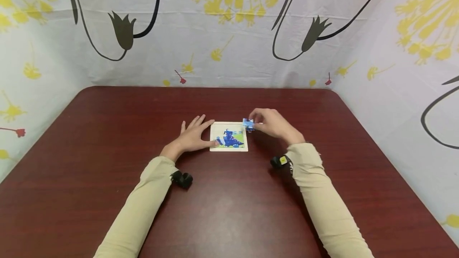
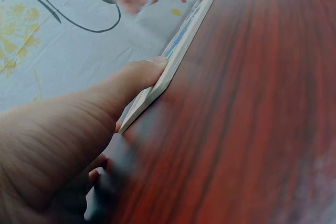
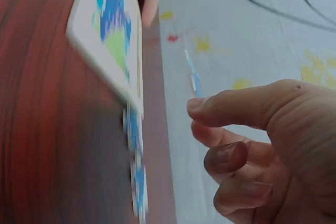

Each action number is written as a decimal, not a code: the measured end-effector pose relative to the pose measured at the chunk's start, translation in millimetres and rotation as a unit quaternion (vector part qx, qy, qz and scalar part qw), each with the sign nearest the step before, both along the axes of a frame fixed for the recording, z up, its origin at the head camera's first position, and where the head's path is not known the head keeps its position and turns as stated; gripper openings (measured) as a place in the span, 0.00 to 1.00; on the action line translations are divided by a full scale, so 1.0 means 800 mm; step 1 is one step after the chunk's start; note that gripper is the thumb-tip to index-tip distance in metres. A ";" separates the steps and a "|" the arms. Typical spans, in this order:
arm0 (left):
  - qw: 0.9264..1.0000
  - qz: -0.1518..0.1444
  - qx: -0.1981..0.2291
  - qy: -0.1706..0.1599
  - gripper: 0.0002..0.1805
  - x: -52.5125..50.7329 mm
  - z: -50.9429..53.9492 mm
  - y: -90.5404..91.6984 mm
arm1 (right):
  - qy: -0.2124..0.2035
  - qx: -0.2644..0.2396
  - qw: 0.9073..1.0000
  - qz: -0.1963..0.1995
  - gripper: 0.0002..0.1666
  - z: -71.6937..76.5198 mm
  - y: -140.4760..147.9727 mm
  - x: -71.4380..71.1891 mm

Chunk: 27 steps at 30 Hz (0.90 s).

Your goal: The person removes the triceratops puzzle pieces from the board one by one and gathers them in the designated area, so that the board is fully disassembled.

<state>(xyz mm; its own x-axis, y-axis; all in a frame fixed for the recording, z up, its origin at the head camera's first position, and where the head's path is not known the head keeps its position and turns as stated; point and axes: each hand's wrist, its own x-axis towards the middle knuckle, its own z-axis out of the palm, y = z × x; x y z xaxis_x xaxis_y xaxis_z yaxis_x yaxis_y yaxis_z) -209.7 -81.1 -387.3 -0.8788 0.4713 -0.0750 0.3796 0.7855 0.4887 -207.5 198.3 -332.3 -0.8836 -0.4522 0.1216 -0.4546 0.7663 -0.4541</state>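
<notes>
A square jigsaw tray (image 1: 228, 149) with a pale frame lies on the table. Blue and green puzzle pieces (image 1: 231, 140) fill its lower part; the upper part shows a pale base. My left hand (image 1: 191, 136) is at its left side, fingers spread, thumb resting on the frame edge in the left wrist view. Above the tray's right edge, my right hand (image 1: 274, 123) pinches a light-blue puzzle piece (image 1: 247, 124) between thumb and index finger. The right wrist view has that piece raised on edge, its picture hard to make out.
More loose blue puzzle pieces (image 3: 137, 182) lie on the table close to the tray's right side, blurred. The dark red table (image 1: 229, 210) reaches back to a white patterned cloth (image 1: 251, 59). Each wrist wears a small black camera (image 1: 182, 179).
</notes>
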 end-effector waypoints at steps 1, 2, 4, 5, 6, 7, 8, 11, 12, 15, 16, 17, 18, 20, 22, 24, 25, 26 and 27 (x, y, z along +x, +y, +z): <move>1.000 -0.001 0.001 -0.001 0.48 0.000 0.001 0.000 | -0.004 0.003 1.000 -0.007 0.11 -0.001 0.009 0.001; 1.000 -0.001 0.001 -0.001 0.48 0.000 0.001 0.000 | -0.011 0.009 1.000 -0.014 0.11 -0.001 0.017 0.003; 1.000 -0.003 0.003 -0.001 0.48 0.001 0.003 0.000 | -0.025 0.023 0.999 -0.026 0.11 -0.002 0.028 0.005; 1.000 -0.003 0.004 -0.001 0.48 0.001 0.003 0.000 | -0.032 0.031 0.999 -0.029 0.11 -0.003 0.030 0.006; 1.000 -0.003 0.005 0.000 0.48 0.001 0.004 -0.001 | -0.038 0.038 0.998 -0.028 0.11 -0.004 0.032 0.007; 1.000 -0.003 0.006 -0.001 0.48 0.001 0.004 -0.001 | -0.043 0.043 0.998 -0.025 0.12 -0.005 0.032 0.007; 1.000 -0.002 0.006 -0.001 0.48 0.001 0.004 -0.002 | -0.048 0.047 0.998 -0.019 0.12 -0.005 0.031 0.007; 1.000 -0.002 0.005 -0.003 0.48 0.002 0.003 -0.003 | -0.059 0.050 0.997 0.003 0.12 -0.008 0.025 0.007; 1.000 -0.002 0.004 -0.004 0.48 0.002 0.003 -0.003 | -0.063 0.050 0.997 0.009 0.12 -0.009 0.023 0.007; 1.000 -0.001 0.003 -0.006 0.48 0.002 0.002 -0.003 | -0.075 0.050 0.996 0.018 0.12 -0.012 0.020 0.008; 1.000 -0.001 0.002 -0.006 0.48 0.002 0.002 -0.003 | -0.077 0.051 0.996 0.018 0.12 -0.012 0.019 0.008; 1.000 -0.001 0.002 -0.007 0.48 0.002 0.002 -0.003 | -0.079 0.050 0.995 0.018 0.11 -0.013 0.019 0.009; 1.000 -0.002 0.001 -0.006 0.49 0.002 0.002 -0.003 | -0.081 0.049 0.995 0.018 0.11 -0.014 0.019 0.009; 1.000 -0.003 0.003 -0.005 0.49 0.002 0.002 -0.002 | -0.082 0.048 0.995 0.019 0.11 -0.015 0.018 0.009; 1.000 -0.003 0.002 -0.004 0.48 0.002 0.002 -0.002 | -0.080 0.046 0.995 0.021 0.11 -0.017 0.018 0.009; 1.000 -0.004 0.002 -0.003 0.48 0.003 0.002 -0.001 | -0.081 0.043 0.996 0.023 0.10 -0.018 0.016 0.010; 1.000 -0.003 0.002 -0.002 0.48 0.003 0.003 -0.001 | -0.081 0.043 0.995 0.024 0.10 -0.018 0.016 0.010; 1.000 -0.003 0.002 -0.002 0.48 0.003 0.003 -0.001 | -0.081 0.043 0.995 0.024 0.11 -0.018 0.015 0.010; 1.000 -0.003 0.001 -0.002 0.48 0.003 0.003 -0.001 | -0.082 0.043 0.995 0.023 0.11 -0.019 0.015 0.010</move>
